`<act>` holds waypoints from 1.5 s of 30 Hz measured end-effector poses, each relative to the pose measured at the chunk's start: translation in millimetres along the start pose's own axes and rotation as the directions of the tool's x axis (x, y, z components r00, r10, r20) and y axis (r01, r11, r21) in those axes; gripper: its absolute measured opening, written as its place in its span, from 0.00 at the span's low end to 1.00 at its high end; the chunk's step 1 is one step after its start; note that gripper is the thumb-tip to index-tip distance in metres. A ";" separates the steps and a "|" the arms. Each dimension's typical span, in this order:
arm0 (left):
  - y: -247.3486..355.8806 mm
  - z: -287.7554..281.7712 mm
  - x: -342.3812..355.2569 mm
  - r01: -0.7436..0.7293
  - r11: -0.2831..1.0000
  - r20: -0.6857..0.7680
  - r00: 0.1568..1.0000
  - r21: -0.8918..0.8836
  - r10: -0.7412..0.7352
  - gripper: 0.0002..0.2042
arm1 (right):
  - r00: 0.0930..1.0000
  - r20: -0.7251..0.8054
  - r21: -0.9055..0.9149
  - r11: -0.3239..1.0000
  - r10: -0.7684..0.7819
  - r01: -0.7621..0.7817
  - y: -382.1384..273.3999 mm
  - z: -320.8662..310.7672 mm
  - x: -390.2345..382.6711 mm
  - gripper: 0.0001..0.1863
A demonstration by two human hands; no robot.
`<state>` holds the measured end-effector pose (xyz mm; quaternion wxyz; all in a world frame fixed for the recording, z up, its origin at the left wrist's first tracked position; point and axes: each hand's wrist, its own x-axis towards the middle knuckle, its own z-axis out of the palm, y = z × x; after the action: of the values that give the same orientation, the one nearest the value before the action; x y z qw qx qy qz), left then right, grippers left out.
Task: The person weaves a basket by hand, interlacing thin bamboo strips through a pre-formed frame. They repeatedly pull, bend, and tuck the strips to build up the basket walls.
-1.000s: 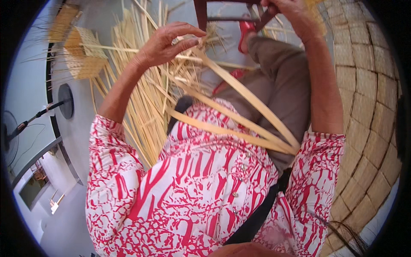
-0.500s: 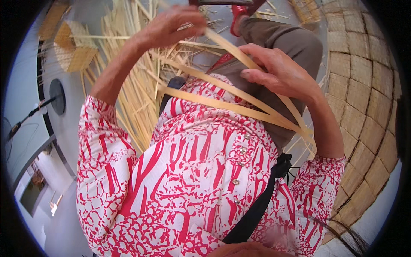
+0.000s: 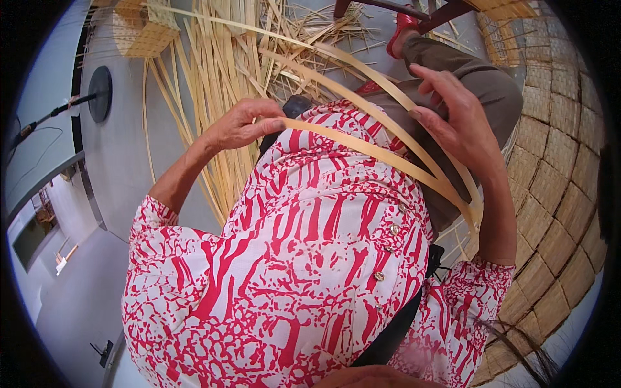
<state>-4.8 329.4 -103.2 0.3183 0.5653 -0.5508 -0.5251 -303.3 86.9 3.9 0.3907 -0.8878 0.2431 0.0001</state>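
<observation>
Head view, from my remote post: the left hand (image 3: pixel 249 124) pinches the left end of the near flat strip (image 3: pixel 362 147) between thumb and forefinger. That strip crosses the front of the red-and-white patterned shirt (image 3: pixel 310 258) and meets the middle strip (image 3: pixel 349 96) and the far strip (image 3: pixel 362 68) at the right, beside the right forearm. I see the right hand (image 3: pixel 456 119) with its fingers spread, thumb at the far strip; I cannot tell whether they touch. Farther off, to the left, loose strips (image 3: pixel 213 77) lie on the floor beside a woven box (image 3: pixel 155 39).

To handle this well, I would pinch the near strip lightly and flat, so it neither twists nor creases, and let it bend in a wide curve. I would steady the three strips close to where they meet, because a pull on one end could skew the others.
</observation>
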 end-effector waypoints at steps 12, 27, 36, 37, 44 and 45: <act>146.7 0.0 82.6 -0.434 0.263 0.062 0.604 0.862 0.795 0.21 | 0.932 0.208 0.231 0.910 0.298 -0.343 -50.8 -42.8 -99.8 0.09; 95.9 -63.6 191.5 -0.313 0.166 0.048 0.575 0.935 0.816 0.08 | 0.581 -0.770 -0.324 0.621 0.266 -0.714 56.8 -89.0 -235.7 0.08; -30.3 -153.9 146.1 0.141 0.075 -0.159 0.815 0.987 0.558 0.13 | 0.722 -0.599 -0.800 0.287 -0.346 -0.526 104.3 -121.0 -103.9 0.04; -49.1 -153.4 151.1 0.149 0.091 -0.174 0.822 0.985 0.542 0.13 | 0.714 -0.585 -0.811 0.286 -0.384 -0.510 109.9 -113.8 -96.0 0.03; -73.2 -163.0 147.9 0.211 0.139 -0.251 0.868 0.968 0.428 0.11 | 0.689 -0.558 -0.829 0.355 -0.462 -0.433 129.0 -111.0 -47.2 0.05; -66.0 -156.4 149.8 0.194 0.148 -0.241 0.852 0.970 0.465 0.11 | 0.724 -0.563 -0.823 0.352 -0.398 -0.445 135.4 -111.8 -50.5 0.04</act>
<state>138.2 164.4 -163.1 0.0523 0.6904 -0.7046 0.1554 -427.5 -46.9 -2.8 -0.3084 -0.8700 0.3375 -0.1846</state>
